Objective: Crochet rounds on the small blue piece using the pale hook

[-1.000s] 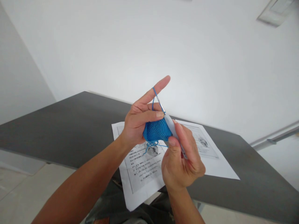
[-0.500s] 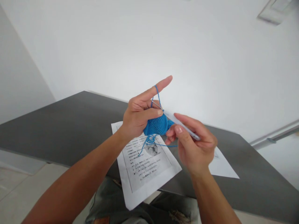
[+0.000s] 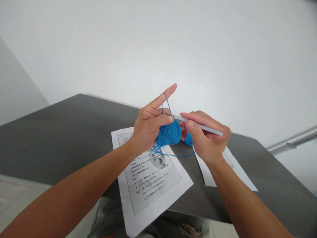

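Observation:
My left hand pinches the top edge of a round blue crochet piece between thumb and fingers. Its index finger points up and right, with blue yarn looped over it and running down to the work. A crochet hook with a pale handle lies in my right hand, gripped like a pencil. The hook's thin metal shaft reaches left across the top of the piece, close to my left thumb. Whether the tip has caught yarn is too small to tell.
Loose yarn tangles lie below the piece over a printed sheet, which overhangs the dark table's front edge. Behind my right hand sits a blue yarn ball. Another paper lies to the right. A white wall rises behind.
The hook has swung to a flatter angle, my right hand's fingers rising around it. The blue piece has shifted slightly right and shows more of its face. The view has tilted a little.

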Tool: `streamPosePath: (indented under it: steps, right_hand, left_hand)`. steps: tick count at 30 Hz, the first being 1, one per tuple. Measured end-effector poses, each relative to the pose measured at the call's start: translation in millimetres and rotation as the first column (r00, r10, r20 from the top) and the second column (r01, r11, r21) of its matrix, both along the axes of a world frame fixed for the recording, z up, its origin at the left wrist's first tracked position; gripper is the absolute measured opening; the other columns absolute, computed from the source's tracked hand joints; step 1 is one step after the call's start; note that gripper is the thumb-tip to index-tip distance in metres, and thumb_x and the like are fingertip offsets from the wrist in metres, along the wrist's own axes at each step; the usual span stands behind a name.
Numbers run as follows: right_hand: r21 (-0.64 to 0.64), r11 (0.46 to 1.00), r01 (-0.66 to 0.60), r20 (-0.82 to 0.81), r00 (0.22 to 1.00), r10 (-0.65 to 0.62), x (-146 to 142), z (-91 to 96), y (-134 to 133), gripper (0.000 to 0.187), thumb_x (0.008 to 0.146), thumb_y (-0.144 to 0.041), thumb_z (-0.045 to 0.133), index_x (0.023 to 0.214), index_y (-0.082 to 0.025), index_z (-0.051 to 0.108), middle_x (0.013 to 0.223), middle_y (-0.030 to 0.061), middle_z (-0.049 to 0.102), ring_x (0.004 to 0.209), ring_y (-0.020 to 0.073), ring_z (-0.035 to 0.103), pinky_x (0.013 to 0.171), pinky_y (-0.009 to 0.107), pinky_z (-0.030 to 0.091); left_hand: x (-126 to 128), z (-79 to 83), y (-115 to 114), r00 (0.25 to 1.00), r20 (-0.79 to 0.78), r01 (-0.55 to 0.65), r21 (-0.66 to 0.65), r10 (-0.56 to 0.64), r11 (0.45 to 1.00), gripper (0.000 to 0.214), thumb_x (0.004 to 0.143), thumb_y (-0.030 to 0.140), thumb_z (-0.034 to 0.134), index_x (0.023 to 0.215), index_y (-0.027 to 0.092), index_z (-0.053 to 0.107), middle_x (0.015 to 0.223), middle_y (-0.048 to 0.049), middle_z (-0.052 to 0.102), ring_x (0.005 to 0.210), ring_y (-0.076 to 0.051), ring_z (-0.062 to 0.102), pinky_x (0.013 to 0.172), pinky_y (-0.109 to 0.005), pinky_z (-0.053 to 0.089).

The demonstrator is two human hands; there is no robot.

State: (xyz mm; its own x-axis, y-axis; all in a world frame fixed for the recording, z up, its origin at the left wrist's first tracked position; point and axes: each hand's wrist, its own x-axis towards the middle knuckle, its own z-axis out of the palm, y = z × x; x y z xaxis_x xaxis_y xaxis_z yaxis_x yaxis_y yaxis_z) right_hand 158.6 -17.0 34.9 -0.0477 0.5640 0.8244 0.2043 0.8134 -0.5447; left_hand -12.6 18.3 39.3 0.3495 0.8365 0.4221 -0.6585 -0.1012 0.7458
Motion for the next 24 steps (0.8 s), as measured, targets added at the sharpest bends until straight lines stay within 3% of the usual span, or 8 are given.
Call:
streamPosePath:
  steps: [5,8,12,15,18,21,23,24]
  right_hand:
    - [0.467,0.875,0.131,0.311,0.902,-0.301,9,-8.6,-14,0.046,0.098,-0.012,0.079,0.142,-0.023,0.076,0.101,0.0101,0.081,0.084,0.0212,0.074,0.067,0.037,0.062]
    - [0.531,0.837,0.133,0.408,0.825,-0.39,14,-13.8,-19,0.047,0.098,-0.011,0.078,0.144,-0.015,0.073,0.097,0.0116,0.079,0.083,0.022,0.073,0.068,0.039,0.062]
    - [0.549,0.823,0.141,0.444,0.786,-0.431,13,-16.0,-24,0.05,0.09,-0.001,0.082,0.138,-0.008,0.073,0.093,0.012,0.08,0.08,0.0229,0.074,0.067,0.038,0.064]
    - [0.523,0.832,0.187,0.38,0.822,-0.424,5,-16.7,-31,0.049,0.087,-0.003,0.08,0.135,-0.007,0.074,0.091,0.0113,0.081,0.072,0.0215,0.073,0.06,0.036,0.063]
    - [0.424,0.852,0.309,0.299,0.84,-0.453,-9,-19.8,-41,0.045,0.092,-0.008,0.073,0.137,-0.011,0.074,0.096,0.0098,0.082,0.064,0.0175,0.07,0.051,0.032,0.059]
    - [0.456,0.764,0.457,0.26,0.753,-0.605,-24,-25.8,-48,0.043,0.095,-0.005,0.073,0.135,-0.02,0.076,0.094,0.0057,0.083,0.071,0.0185,0.076,0.061,0.032,0.064]
    - [0.349,0.757,0.552,0.2,0.745,-0.636,-33,-29.8,-48,0.042,0.097,-0.012,0.076,0.136,-0.027,0.075,0.099,0.0034,0.085,0.07,0.0173,0.076,0.063,0.03,0.064]
    - [0.207,0.784,0.585,0.162,0.769,-0.618,-36,-31.1,-46,0.036,0.099,-0.018,0.077,0.133,-0.03,0.075,0.101,0.003,0.086,0.07,0.017,0.077,0.063,0.03,0.065]
  left_hand:
    - [0,-6.5,-2,0.994,-0.039,0.1,-0.088,-0.104,0.991,0.096,0.077,0.016,0.085,0.167,0.02,0.052,0.064,0.0047,0.063,0.05,-0.01,0.047,0.049,-0.023,0.038]
    - [3,-10.1,-4,0.998,-0.051,0.035,-0.078,-0.039,0.996,0.091,0.077,0.015,0.087,0.164,0.019,0.058,0.066,0.0032,0.065,0.053,-0.01,0.046,0.049,-0.024,0.036]
    - [9,-21.4,-8,0.971,-0.105,-0.201,0.139,0.216,0.97,0.067,0.089,0.018,0.08,0.154,0.027,0.07,0.067,0.0026,0.063,0.054,-0.011,0.042,0.049,-0.025,0.035]
    - [12,-31.3,-5,0.893,-0.113,-0.367,0.379,0.436,0.85,0.062,0.095,0.018,0.072,0.155,0.032,0.069,0.068,0.0035,0.061,0.053,-0.011,0.038,0.048,-0.025,0.037]
    - [14,-35.9,2,0.772,0.015,-0.521,0.588,0.636,0.619,0.064,0.095,0.017,0.069,0.157,0.032,0.067,0.068,0.0042,0.064,0.053,-0.011,0.04,0.049,-0.024,0.039]
    - [13,-33.2,7,0.646,0.182,-0.646,0.647,0.742,0.404,0.059,0.096,0.014,0.064,0.152,0.031,0.071,0.076,0.0027,0.071,0.054,-0.011,0.036,0.05,-0.024,0.04]
    - [9,-29.3,5,0.599,0.153,-0.672,0.63,0.786,0.389,0.055,0.099,0.017,0.063,0.152,0.029,0.071,0.079,0.0019,0.072,0.056,-0.012,0.035,0.053,-0.025,0.042]
    - [6,-27.3,3,0.589,0.023,-0.655,0.599,0.807,0.461,0.055,0.102,0.017,0.062,0.154,0.03,0.069,0.082,0.0016,0.072,0.06,-0.013,0.039,0.059,-0.025,0.046]
